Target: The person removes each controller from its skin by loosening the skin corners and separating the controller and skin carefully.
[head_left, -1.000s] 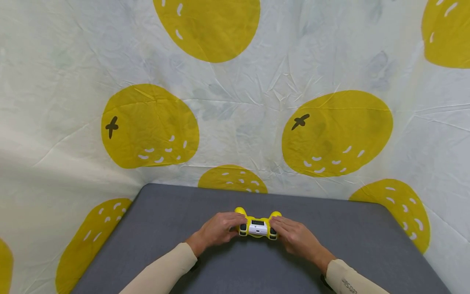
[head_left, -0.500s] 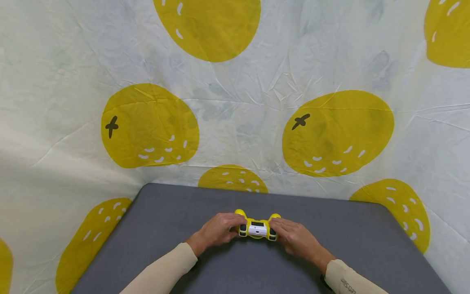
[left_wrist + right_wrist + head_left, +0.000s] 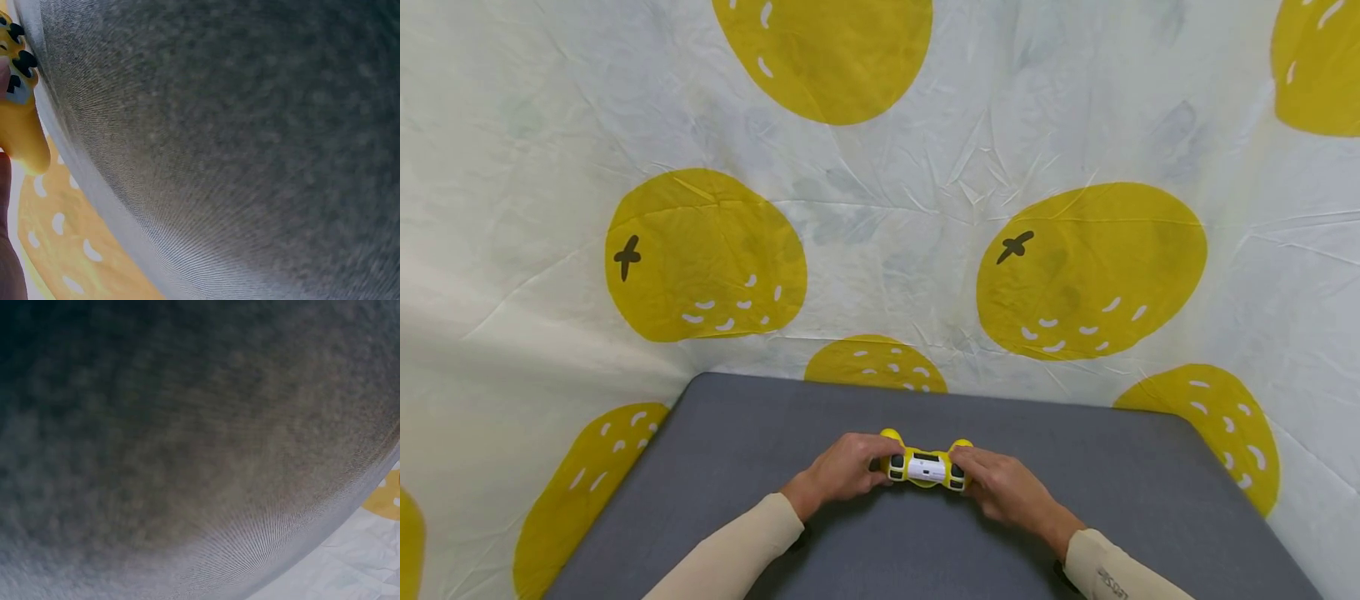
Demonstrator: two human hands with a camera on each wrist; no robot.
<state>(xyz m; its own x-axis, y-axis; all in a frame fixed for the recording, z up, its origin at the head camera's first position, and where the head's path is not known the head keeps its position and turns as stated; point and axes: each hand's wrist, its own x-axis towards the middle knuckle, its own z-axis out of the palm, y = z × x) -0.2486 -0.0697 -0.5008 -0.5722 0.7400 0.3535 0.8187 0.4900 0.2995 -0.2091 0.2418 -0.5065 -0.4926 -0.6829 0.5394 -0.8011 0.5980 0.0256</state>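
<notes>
left hand (image 3: 848, 468): fingers curled round the controller's left grip | game controller (image 3: 927, 467): yellow, on the grey table (image 3: 737, 442), mid-front | right hand (image 3: 1000, 486): clasping the right grip | step: two-handed hold; next, likely a level lift

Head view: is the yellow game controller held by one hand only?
No, the left hand and right hand each grip one end of the yellow game controller.

Both grips of the yellow-and-white plastic game controller (image 3: 926, 467) are hidden beneath curled fingers (image 3: 871, 454); underside unseen.
</notes>
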